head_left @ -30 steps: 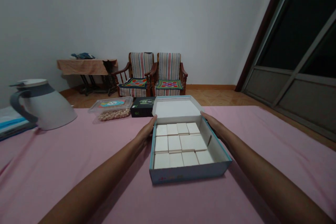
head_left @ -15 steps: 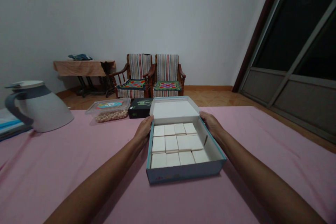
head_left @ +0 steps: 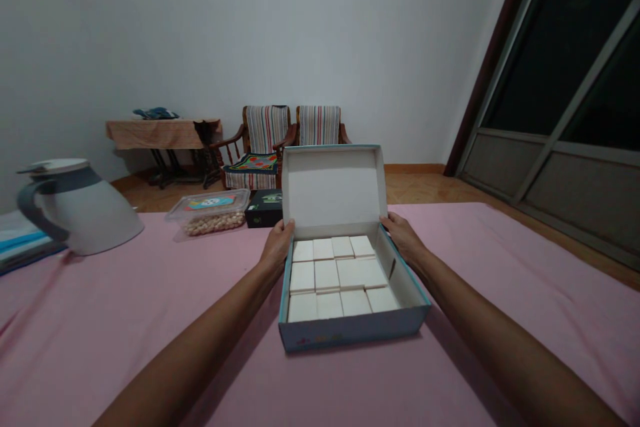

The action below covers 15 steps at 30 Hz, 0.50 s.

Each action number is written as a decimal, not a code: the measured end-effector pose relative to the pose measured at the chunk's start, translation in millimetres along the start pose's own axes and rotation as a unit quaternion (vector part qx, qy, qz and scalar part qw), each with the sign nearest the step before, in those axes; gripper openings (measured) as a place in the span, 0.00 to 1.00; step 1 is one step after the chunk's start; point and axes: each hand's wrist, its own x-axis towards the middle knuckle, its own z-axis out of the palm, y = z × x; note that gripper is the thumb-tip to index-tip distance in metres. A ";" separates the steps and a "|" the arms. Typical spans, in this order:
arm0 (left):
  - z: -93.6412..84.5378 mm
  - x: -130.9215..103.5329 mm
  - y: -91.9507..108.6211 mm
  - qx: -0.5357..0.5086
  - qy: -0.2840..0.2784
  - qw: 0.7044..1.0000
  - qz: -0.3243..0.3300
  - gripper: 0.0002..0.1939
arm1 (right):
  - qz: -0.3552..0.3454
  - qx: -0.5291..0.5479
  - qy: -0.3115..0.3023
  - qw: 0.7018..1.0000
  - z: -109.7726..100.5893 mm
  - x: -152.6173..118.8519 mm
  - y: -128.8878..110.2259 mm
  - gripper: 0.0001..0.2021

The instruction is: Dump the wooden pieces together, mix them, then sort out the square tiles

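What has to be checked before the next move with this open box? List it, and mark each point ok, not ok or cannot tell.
1. Left hand at the far left corner of the box: ok.
2. Right hand at the far right corner: ok.
3. Lid raised, away from the white pieces: ok.
4. White pieces all below the rim: ok.
5. White pieces packed wall to wall: not ok, a gap runs along the right wall.
6. Lid not touching the black carton: cannot tell, they overlap in this view.
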 end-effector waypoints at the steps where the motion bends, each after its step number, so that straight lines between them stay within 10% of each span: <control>1: 0.0 0.3 -0.6 0.008 0.005 1.000 0.004 0.15 | 0.002 -0.021 0.003 1.000 -0.7 0.4 0.0 0.09; 15: -2.0 8.6 -2.7 0.059 0.047 0.997 0.016 0.14 | 0.066 -0.391 -0.006 0.918 -14.3 -15.4 -14.9 0.16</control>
